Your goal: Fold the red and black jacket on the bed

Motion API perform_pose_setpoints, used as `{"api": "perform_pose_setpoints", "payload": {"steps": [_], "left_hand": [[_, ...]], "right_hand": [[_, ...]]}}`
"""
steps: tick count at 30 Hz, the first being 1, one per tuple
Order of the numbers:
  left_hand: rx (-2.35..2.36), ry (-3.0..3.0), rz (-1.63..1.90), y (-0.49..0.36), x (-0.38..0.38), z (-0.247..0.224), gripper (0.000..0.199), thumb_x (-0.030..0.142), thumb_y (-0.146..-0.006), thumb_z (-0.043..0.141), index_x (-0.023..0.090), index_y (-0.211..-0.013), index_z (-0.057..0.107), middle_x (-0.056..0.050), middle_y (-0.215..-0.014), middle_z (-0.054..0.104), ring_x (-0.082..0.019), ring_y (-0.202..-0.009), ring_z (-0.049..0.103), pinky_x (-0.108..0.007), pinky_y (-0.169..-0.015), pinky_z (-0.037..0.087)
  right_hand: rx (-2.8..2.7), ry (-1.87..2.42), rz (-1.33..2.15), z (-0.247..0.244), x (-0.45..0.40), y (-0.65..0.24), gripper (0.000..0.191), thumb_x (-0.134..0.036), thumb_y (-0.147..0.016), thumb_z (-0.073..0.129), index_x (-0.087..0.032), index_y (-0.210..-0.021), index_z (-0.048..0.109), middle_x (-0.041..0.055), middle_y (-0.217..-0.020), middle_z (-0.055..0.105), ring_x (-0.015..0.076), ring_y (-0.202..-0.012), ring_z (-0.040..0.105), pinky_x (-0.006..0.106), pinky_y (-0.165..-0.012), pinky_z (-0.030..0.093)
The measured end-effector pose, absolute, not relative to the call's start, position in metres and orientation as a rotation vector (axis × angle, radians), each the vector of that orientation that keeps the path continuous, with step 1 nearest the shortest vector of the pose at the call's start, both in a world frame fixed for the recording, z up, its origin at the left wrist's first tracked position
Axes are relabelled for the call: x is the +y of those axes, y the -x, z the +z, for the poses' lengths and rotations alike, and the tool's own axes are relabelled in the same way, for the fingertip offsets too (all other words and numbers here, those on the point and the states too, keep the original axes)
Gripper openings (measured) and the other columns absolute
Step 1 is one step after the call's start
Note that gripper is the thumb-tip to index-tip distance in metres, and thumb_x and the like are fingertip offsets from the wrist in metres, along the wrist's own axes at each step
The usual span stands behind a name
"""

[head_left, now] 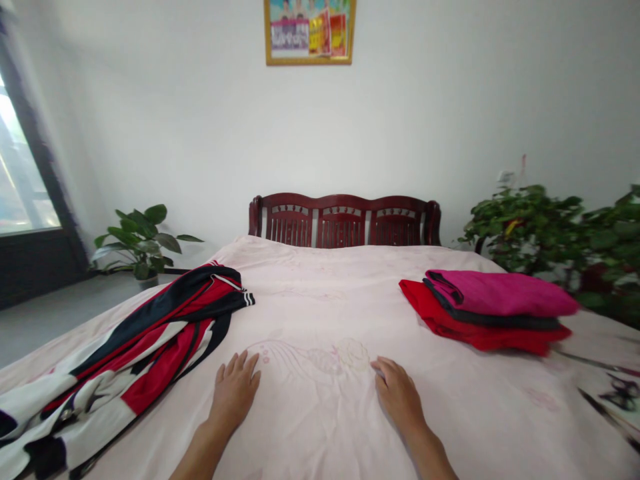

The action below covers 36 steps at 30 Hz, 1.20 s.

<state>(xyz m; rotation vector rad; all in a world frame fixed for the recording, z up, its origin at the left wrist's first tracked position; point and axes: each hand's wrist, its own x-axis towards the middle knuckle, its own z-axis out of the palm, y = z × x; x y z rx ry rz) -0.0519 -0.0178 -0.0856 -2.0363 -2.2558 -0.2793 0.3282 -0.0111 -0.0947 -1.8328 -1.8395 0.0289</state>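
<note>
My left hand (236, 389) rests palm down on a pale pink bedsheet (310, 427), its fingers spread and holding nothing. My right hand (396, 392) lies on the same sheet beside a printed flower, fingers loosely stretched and nothing visible in them. To the left of my left hand is an unfolded track jacket (150, 353) in red, navy and white, with a striped cuff. A stack on the right, beyond my right hand, has a folded magenta garment (505, 293) on top, a dark folded garment (490, 319) in the middle and a red folded garment (465, 332) underneath.
A dark red wooden headboard (343, 220) stands against the white wall. Leafy plants flank the bed, one potted plant (143, 240) at left and a bushier plant (535, 227) at right. Blurred dark, patterned items (620, 393) lie at the right edge. A framed picture (310, 33) hangs above.
</note>
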Motion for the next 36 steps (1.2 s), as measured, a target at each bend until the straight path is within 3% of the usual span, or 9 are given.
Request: {"api": "perform_pose_setpoints", "payload": {"steps": [21,36], "left_hand": [[-2.269,2.061,-0.253,0.0531,-0.0176,-0.0854,0.050,0.029,-0.099,0.037,0.025,-0.147,0.050,-0.009,-0.156,0.045,-0.030,-0.146,0.036,-0.051,-0.118,0.025],[-2.214,2.089,-0.459,0.0567,-0.0147,-0.0953,0.049,0.026,-0.096,0.040,0.022,-0.143,0.053,-0.011,-0.152,0.050,-0.031,-0.144,0.039,-0.051,-0.117,0.029]], "right_hand": [[-1.855,1.864,0.090,-0.0950,-0.0097,-0.3300,0.044,-0.018,-0.088,0.039,-0.018,-0.119,0.070,0.0080,-0.137,0.063,0.0215,-0.131,0.053,0.037,-0.111,0.037],[-1.841,1.832,0.110,-0.0955,-0.0079,-0.3321,0.043,-0.017,-0.086,0.041,-0.016,-0.117,0.072,0.0094,-0.135,0.064,0.0219,-0.129,0.054,0.038,-0.113,0.037]]}}
